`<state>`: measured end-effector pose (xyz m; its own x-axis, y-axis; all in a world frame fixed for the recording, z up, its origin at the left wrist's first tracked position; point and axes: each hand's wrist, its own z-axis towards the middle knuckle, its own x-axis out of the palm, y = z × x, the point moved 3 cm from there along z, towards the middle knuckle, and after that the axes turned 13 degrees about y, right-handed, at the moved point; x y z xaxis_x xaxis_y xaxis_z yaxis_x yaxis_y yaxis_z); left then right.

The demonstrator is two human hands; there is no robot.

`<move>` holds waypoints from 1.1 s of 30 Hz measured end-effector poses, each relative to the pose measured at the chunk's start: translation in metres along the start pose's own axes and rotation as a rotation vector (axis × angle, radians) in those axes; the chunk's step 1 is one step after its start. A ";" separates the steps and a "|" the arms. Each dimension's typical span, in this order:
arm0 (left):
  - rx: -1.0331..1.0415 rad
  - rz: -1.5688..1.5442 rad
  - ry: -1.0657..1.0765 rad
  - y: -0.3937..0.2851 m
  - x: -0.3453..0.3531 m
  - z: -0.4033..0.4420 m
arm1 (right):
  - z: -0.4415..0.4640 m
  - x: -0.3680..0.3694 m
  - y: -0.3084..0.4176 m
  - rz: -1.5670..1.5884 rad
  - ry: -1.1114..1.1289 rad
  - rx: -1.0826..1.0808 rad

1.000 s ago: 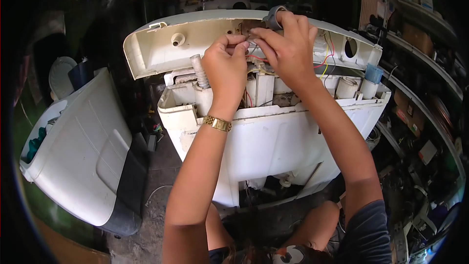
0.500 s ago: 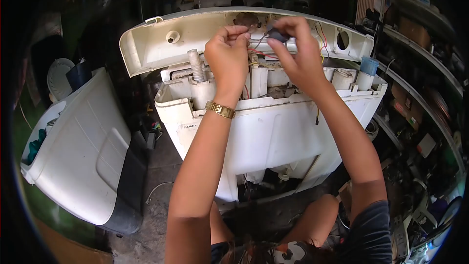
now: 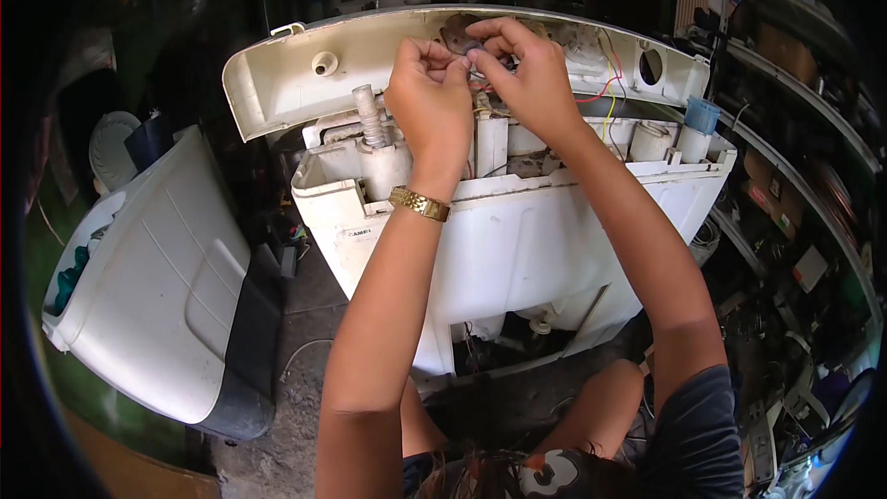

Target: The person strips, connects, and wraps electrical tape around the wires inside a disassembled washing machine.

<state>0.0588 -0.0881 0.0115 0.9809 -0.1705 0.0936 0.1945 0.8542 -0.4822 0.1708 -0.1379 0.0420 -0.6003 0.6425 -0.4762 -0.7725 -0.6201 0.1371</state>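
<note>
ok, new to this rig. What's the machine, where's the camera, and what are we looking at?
No robot here: it's a person's bare hands, and every picture comes from one camera worn on the head, looking forward and down. The left hand and right hand meet with fingers pinched; whatever is between them is too small to make out. Below is an opened white casing, its long cover behind, with a red wire and a yellow wire hanging near. Another white tub stands left.

The person wears a gold-coloured watch (image 3: 420,203) with a link bracelet on the left wrist. The shirt (image 3: 695,434) is dark, with short sleeves, and has a white and orange print (image 3: 552,473).
</note>
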 end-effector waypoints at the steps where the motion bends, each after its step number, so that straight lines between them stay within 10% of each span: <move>1: 0.005 -0.004 -0.006 0.000 0.000 0.000 | 0.000 0.001 -0.001 0.006 0.011 0.011; 21: 0.011 0.079 0.009 -0.003 0.000 -0.002 | 0.000 -0.003 0.005 -0.395 -0.009 -0.184; 33: -0.003 0.035 0.021 -0.002 -0.001 -0.003 | 0.007 -0.003 0.009 -0.360 0.041 0.072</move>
<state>0.0578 -0.0913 0.0093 0.9869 -0.1506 0.0587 0.1600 0.8582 -0.4877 0.1638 -0.1424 0.0509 -0.2799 0.7939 -0.5397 -0.9461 -0.3235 0.0148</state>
